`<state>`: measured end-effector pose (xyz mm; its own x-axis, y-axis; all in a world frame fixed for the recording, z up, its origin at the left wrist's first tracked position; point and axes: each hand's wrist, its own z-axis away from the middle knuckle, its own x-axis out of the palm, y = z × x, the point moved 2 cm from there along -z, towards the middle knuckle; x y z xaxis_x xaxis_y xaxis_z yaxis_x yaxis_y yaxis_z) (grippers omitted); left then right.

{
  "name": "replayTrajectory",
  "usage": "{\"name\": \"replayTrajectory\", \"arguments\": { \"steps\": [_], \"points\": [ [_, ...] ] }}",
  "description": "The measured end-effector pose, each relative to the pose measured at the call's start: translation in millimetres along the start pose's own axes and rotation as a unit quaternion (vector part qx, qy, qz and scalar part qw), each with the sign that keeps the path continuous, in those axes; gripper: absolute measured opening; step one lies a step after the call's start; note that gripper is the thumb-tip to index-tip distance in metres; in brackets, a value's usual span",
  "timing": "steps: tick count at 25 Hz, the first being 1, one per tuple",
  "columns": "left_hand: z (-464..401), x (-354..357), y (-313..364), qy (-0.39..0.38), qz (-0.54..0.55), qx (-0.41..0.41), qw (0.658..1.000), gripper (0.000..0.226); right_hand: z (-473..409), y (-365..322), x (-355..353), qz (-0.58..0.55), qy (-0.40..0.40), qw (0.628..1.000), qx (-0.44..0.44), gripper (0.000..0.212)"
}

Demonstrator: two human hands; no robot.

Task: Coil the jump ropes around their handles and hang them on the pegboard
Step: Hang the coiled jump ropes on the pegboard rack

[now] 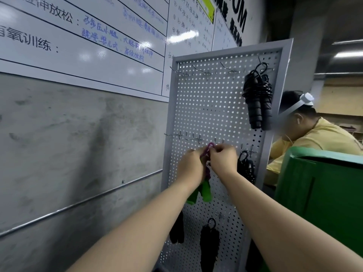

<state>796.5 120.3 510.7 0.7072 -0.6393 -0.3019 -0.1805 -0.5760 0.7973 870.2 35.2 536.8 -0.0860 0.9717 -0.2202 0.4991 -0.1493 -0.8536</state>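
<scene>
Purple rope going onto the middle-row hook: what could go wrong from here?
1. Both hands, left hand and right hand, pinch the purple rope loop and cover the hook; the loop may miss it unnoticed.
2. The green handles hang free below; a loose coil might unwind on release.
3. The black rope hangs close by; cords could tangle.

The whiteboard (82,42) on the wall carries printed black Chinese headings, "伸放松:" on the upper line and "氧训练:" on the line below it, each cut off at the left edge. Blue handwriting follows them, too blurred to read. Large dark letters (238,15) higher up look like "UM".
</scene>
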Motion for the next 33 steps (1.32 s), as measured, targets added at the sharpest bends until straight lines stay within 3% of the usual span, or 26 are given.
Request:
{"name": "replayTrajectory", "arguments": {
  "steps": [2,12,19,33],
  "points": [
    [0,3,4,-0.004,0.058,-0.025,0.998,0.026,-3,-3,-3,0.010,-0.003,1.000,0.001,0.017],
    [-7,-11,8,-0.020,-0.067,0.003,0.998,0.026,-11,-8,-2,0.121,-0.047,0.991,-0.036,0.023],
    [-22,-10,9,-0.020,-0.089,0.000,0.996,0.034,-21,-13,4,0.127,-0.016,0.992,-0.022,0.020],
    [-31,-9,4,-0.036,0.041,-0.071,0.996,0.022,-25,-18,2,0.127,-0.023,0.991,-0.020,0.019]
  ]
}}
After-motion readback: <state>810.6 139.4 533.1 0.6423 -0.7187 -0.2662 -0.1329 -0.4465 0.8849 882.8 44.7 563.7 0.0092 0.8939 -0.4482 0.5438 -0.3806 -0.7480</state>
